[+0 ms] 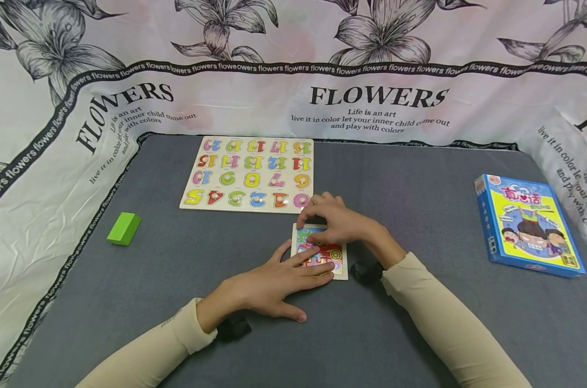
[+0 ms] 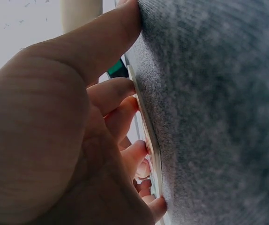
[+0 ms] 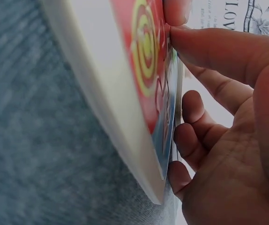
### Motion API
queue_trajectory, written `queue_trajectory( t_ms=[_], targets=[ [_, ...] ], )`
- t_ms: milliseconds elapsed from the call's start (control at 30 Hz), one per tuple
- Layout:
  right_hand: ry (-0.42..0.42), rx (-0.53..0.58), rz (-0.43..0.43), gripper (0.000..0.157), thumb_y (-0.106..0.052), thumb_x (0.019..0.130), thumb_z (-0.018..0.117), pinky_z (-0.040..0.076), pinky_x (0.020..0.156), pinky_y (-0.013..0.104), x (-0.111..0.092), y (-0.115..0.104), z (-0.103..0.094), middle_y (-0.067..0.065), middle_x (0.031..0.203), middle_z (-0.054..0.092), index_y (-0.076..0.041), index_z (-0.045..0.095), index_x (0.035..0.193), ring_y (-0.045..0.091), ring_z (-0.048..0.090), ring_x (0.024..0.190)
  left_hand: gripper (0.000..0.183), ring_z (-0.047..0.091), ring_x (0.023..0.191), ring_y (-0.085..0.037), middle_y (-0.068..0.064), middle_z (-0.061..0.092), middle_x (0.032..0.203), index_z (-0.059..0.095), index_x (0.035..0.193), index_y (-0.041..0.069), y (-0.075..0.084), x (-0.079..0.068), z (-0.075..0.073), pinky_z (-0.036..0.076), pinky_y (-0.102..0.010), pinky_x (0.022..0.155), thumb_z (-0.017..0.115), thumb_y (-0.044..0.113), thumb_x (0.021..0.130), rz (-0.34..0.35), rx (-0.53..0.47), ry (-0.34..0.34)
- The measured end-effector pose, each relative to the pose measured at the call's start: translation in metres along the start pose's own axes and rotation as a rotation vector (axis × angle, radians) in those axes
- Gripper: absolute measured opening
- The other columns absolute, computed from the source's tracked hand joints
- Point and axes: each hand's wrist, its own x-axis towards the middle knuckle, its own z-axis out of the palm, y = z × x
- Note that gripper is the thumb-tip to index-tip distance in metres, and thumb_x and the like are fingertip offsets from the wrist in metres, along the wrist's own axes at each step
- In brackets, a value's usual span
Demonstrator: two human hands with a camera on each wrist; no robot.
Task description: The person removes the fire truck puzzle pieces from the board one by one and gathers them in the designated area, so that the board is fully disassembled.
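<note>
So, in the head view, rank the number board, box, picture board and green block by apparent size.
1. Number board, somewhat larger than the next
2. Box
3. Picture board, partly covered
4. Green block, clearly smallest

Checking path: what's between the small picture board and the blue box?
Right wrist, cream cuff and black device, then bare grey cloth; seen in head view.

The left hand rests on a picture board whose far end the right hand apparently touches.
</note>
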Motion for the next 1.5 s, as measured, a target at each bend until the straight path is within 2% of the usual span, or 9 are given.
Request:
queue_trajectory(
  t_ms=[267, 533, 800, 1233, 1500],
  targets=[
    [-0.051, 0.003, 0.020, 0.027, -0.020, 0.083, 0.082, 0.025, 0.085, 0.040, 0.002, 0.000, -0.004, 0.000, 0.105, 0.057, -0.026, 0.073, 0.108, 0.019, 0.038, 0.099, 0.088, -0.005, 0.161, -0.021, 0.016, 0.009, 0.172, 0.024, 0.163, 0.029, 0.000, 0.000, 0.000, -0.002, -0.069, 0.122, 0.068, 0.055, 0.092, -0.001, -0.005, 0.005],
    [-0.148, -0.036, 0.014, 0.028, -0.021, 0.083, 0.080, 0.026, 0.084, 0.039, 0.007, -0.005, -0.013, 0.001, 0.107, 0.056, -0.026, 0.070, 0.109, 0.021, 0.039, 0.099, 0.088, -0.005, 0.161, -0.022, 0.015, 0.010, 0.171, 0.024, 0.163, 0.028, -0.001, 0.001, 0.000, -0.002, -0.069, 0.121, 0.069, 0.055, 0.092, 0.007, -0.013, 0.015],
    [-0.235, -0.066, 0.021, 0.034, -0.012, 0.083, 0.076, 0.029, 0.087, 0.039, 0.009, -0.008, -0.022, 0.004, 0.110, 0.055, -0.025, 0.069, 0.114, 0.022, 0.041, 0.102, 0.088, -0.007, 0.161, -0.021, 0.016, 0.009, 0.171, 0.024, 0.163, 0.029, -0.001, 0.001, 0.000, -0.004, -0.069, 0.121, 0.069, 0.054, 0.092, 0.004, -0.034, 0.005],
    [-0.294, -0.124, 0.044, 0.032, -0.010, 0.082, 0.078, 0.033, 0.092, 0.044, 0.018, -0.016, -0.025, 0.000, 0.110, 0.056, -0.027, 0.067, 0.106, 0.023, 0.044, 0.105, 0.088, -0.008, 0.161, -0.021, 0.015, 0.009, 0.172, 0.024, 0.163, 0.028, -0.002, 0.001, 0.000, -0.004, -0.068, 0.122, 0.069, 0.055, 0.092, 0.013, -0.030, 0.009],
    [-0.312, -0.119, 0.064, 0.038, -0.009, 0.081, 0.081, 0.034, 0.095, 0.045, 0.018, -0.015, -0.027, 0.001, 0.114, 0.055, -0.029, 0.067, 0.110, 0.023, 0.044, 0.108, 0.089, -0.008, 0.161, -0.021, 0.015, 0.010, 0.171, 0.025, 0.163, 0.028, -0.002, 0.002, 0.000, -0.003, -0.068, 0.121, 0.070, 0.054, 0.091, 0.013, -0.027, 0.008]
  ],
)
